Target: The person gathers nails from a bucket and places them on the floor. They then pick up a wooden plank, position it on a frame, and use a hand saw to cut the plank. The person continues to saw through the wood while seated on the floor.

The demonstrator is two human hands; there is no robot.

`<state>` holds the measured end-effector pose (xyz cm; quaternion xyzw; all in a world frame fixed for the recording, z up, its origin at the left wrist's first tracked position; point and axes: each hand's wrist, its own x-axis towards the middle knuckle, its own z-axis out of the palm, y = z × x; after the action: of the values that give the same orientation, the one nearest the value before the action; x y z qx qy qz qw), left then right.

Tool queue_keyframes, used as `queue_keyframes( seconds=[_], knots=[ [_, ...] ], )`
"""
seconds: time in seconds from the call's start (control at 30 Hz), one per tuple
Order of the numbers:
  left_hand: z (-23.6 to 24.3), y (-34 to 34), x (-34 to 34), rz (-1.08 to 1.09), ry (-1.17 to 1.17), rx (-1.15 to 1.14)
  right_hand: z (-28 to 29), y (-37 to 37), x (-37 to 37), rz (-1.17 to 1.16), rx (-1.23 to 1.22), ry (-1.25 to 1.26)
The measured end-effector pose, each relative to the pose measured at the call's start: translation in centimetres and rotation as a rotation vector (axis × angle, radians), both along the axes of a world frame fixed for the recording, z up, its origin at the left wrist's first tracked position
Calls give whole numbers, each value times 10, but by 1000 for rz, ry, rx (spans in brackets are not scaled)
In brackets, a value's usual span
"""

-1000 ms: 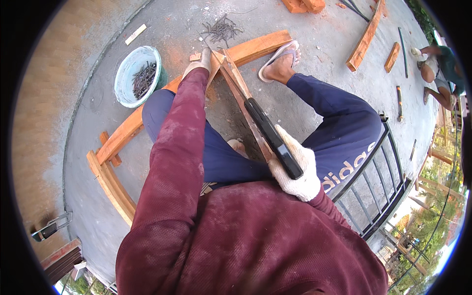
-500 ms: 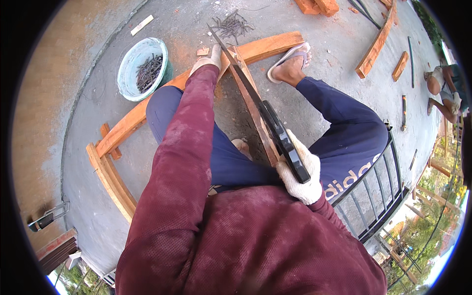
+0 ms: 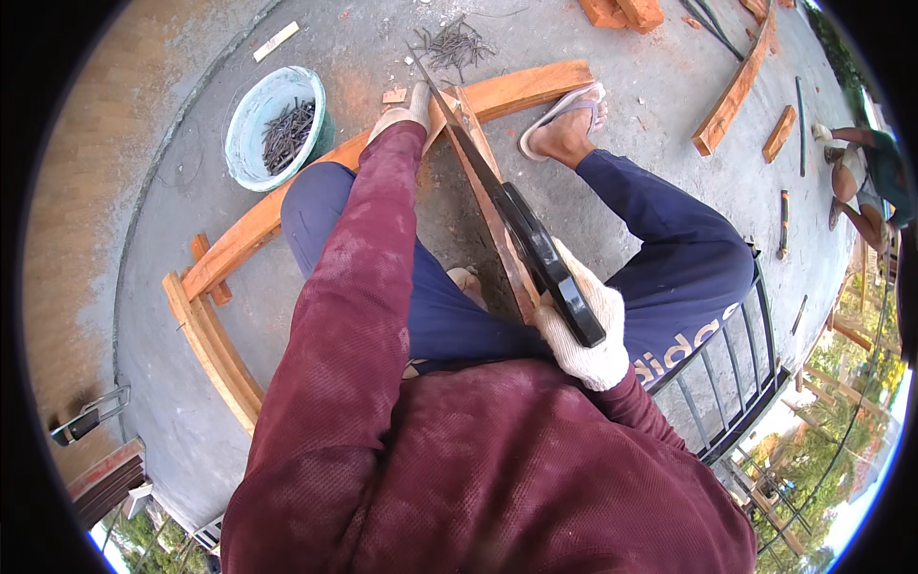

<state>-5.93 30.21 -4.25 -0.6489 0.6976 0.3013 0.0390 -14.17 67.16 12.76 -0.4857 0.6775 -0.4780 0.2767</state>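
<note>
You are mid-cut. The curved beam lies on the concrete, running from lower left to upper right. A shorter board crosses the beam and runs back toward you. The saw lies along that board, its long axis pointing from your lap to a tip just past the beam. Your right hand is closed around the saw handle. Your left hand presses flat on the beam beside the blade. The next stroke likely calls for keeping the blade in line.

nail bucket left of curved beam; saw across it
</note>
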Motion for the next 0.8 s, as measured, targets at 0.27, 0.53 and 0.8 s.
queue_keyframes(
  seconds=[0.27,0.53,0.8],
  knots=[
    [5,0,-1,71,-21,44,-26,-35,-1,-20,-68,-128],
    [-10,2,6,-49,23,-22,-40,-77,-19,-24,-12,-190],
    [14,11,-7,134,-24,25,3,4,1,-39,102,-54]
  ],
)
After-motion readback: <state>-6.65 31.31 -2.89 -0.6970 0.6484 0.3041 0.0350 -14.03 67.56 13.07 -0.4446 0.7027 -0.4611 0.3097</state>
